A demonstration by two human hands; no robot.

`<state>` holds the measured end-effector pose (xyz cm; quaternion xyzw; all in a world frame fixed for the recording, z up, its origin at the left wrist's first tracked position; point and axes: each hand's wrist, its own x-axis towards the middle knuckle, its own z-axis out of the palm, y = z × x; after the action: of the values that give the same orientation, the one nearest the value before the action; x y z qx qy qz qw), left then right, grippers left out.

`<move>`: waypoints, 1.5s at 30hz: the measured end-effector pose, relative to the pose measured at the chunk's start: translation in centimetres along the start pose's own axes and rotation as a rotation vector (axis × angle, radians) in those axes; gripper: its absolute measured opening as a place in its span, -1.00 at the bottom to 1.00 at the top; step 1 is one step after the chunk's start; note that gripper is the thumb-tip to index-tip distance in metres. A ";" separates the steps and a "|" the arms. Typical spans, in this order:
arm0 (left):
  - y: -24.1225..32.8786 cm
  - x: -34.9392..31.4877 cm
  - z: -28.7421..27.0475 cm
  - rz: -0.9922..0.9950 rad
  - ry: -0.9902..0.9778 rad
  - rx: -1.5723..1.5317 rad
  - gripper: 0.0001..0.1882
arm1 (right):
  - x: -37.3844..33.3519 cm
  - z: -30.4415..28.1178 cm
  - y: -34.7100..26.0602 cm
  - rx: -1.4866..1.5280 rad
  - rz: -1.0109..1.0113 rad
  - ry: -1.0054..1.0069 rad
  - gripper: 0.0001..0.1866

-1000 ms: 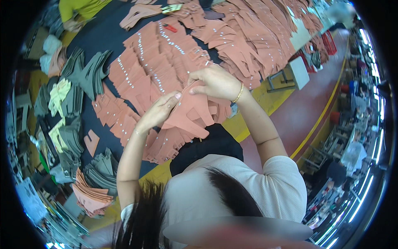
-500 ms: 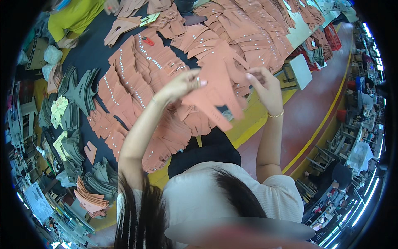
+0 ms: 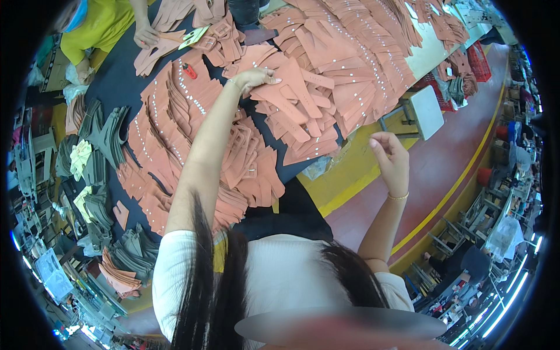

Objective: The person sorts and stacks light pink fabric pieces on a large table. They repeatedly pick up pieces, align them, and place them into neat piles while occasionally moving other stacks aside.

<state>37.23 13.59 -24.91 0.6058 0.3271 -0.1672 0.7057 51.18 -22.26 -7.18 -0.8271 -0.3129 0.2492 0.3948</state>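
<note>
My left hand (image 3: 255, 80) is stretched far over the dark table, its fingers closed on the upper edge of a salmon-coloured cut panel (image 3: 290, 93). This flat, leather-like panel has strap-like prongs and lies over a loose pile of similar pieces (image 3: 306, 153). Off the table's right side, my right hand (image 3: 391, 160) hangs above the floor, away from the pile. Its fingers are curled, with thumb and forefinger tips close together. Anything between those tips is too small to make out.
Overlapping rows of salmon panels with white dots (image 3: 166, 108) cover much of the table. A red tool (image 3: 189, 71) lies on them. Grey-green pieces (image 3: 108, 131) are stacked at left. A stool (image 3: 426, 112) stands at right. Across the table, a person in yellow (image 3: 105, 29) handles pieces.
My left hand has carried the panel forward and left, down onto the pile. My right hand has come off the panel and drawn back to the right. The co-worker's hand has reached onto salmon pieces.
</note>
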 end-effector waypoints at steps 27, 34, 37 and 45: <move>-18.4 -36.1 -0.7 0.070 1.317 0.392 -0.56 | 3.4 20.7 -8.4 -0.181 -0.563 -0.661 -0.79; -33.0 -47.2 9.4 -0.234 1.461 -0.071 -0.63 | 7.3 30.5 -9.2 -0.633 -0.850 -0.609 -0.62; -35.5 -49.0 13.0 -0.230 1.516 -0.171 -0.68 | 7.9 32.9 -9.5 -0.845 -0.876 -0.623 -0.48; -36.6 -50.6 15.3 -0.204 1.623 -0.077 -0.72 | 5.8 34.1 -10.0 -1.110 -1.026 -0.464 -0.40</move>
<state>-18.85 -17.00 -17.82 0.4807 0.7952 0.2711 0.2511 29.40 3.74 -19.31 -0.5827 -0.8082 0.0096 -0.0851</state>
